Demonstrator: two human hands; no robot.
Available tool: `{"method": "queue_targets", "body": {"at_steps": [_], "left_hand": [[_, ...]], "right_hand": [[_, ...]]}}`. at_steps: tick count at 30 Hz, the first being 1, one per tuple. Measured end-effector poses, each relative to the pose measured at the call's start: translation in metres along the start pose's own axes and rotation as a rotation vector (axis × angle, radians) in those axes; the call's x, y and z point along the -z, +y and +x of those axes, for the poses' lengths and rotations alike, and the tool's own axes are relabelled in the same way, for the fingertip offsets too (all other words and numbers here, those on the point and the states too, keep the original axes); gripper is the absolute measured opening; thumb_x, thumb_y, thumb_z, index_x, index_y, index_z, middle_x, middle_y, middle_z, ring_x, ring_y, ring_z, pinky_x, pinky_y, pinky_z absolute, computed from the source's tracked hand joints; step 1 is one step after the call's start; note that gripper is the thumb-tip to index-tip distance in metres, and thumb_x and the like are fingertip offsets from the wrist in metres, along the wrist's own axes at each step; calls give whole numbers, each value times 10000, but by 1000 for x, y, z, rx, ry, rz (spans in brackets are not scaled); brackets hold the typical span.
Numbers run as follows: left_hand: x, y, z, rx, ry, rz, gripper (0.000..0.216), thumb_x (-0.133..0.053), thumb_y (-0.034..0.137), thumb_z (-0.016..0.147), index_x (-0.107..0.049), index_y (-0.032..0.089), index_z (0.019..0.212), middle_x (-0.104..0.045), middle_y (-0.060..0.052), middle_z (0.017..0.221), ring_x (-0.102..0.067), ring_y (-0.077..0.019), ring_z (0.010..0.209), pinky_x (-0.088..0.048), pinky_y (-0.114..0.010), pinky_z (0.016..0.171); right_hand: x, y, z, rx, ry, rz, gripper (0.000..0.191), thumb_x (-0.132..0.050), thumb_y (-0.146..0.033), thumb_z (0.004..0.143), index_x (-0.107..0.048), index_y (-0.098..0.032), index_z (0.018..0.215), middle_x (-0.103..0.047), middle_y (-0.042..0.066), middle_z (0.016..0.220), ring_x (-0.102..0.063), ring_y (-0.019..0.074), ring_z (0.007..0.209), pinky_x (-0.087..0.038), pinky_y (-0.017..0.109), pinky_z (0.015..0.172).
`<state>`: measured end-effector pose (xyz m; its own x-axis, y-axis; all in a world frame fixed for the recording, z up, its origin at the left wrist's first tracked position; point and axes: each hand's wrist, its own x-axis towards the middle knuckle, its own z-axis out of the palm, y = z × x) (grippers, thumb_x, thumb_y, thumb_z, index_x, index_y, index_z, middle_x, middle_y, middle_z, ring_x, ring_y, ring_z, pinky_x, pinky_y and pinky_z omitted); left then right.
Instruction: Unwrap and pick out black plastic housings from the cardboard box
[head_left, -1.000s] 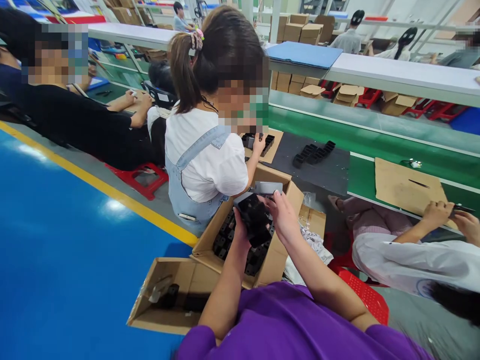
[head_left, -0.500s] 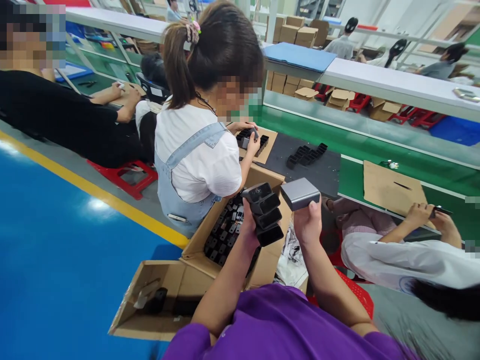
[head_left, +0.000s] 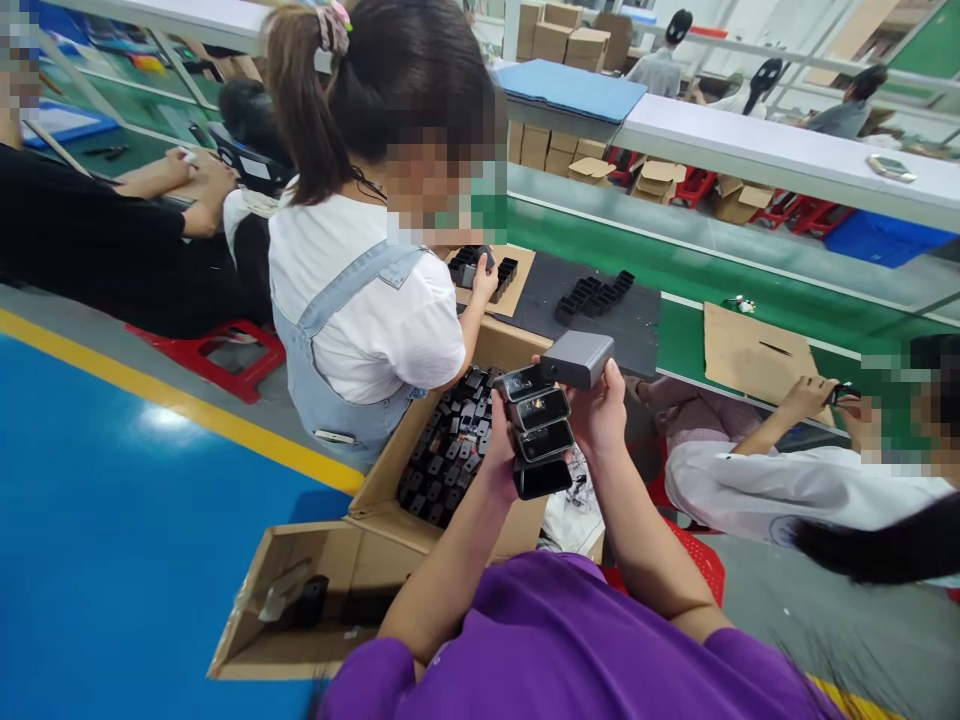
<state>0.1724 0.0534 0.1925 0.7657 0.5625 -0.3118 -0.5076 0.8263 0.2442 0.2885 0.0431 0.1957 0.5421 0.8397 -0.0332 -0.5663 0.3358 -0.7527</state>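
My left hand (head_left: 499, 448) is closed round a stack of several dark box-shaped housings (head_left: 543, 440), their hollow open ends turned toward me. A grey box-shaped housing (head_left: 577, 359) with rounded edges and a small round hole in its near end sits in my right hand (head_left: 604, 412), thumb along its side. It is held level just above the top of the stack, near or touching it; I cannot tell which. Below my left forearm stands an open cardboard carton (head_left: 517, 528) holding many similar dark housings (head_left: 442, 455).
A co-worker in a white shirt (head_left: 360, 310) sits left of the carton, handling a dark housing. A row of black housings (head_left: 596, 295) lies on the black mat (head_left: 536, 285). To the right, another person (head_left: 795, 480) works by a cardboard sheet (head_left: 757, 350). A carton flap (head_left: 247, 640) spreads lower left.
The grey housing has moved left to the top of the stack and turned, so its holed end shows. The stack has tilted, showing its openings more. The view has shifted slightly right.
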Motion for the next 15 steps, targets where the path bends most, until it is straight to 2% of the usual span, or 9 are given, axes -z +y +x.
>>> {"method": "queue_targets", "body": {"at_steps": [3,7,11,15], "left_hand": [[4,0,1,-11,1,-11,687,-359,712,950,-702,141,1114,-758,-108,929,-736,-232,790,-614,-378,734],[6,0,1,-9,6,-5,714,-334,733,942,-707,131,1039,-752,-110,906,-724,-223,769,-608,-369,723],[1,1,2,-22,-49,-5,678,-344,724,943,-686,182,1165,-751,-87,917,-716,-221,751,-589,-356,689],[-6,4,4,-6,-126,-9,700,-347,748,929,-667,205,1234,-750,-82,912,-711,-227,740,-568,-339,641]], "right_hand": [[-2,2,-2,4,16,-9,489,-660,-659,726,-693,-239,973,-766,6,889,-718,261,1069,-551,473,1007],[-9,-2,-4,28,-43,-11,527,-643,-669,735,-684,-252,1054,-764,19,891,-728,278,1037,-581,497,941],[-10,-17,-7,199,8,9,522,-620,-662,768,-667,-274,1114,-765,33,908,-744,277,976,-597,492,889],[2,-33,-18,343,105,-55,471,-616,-624,800,-675,-258,1091,-758,28,915,-752,252,887,-598,457,867]]}}
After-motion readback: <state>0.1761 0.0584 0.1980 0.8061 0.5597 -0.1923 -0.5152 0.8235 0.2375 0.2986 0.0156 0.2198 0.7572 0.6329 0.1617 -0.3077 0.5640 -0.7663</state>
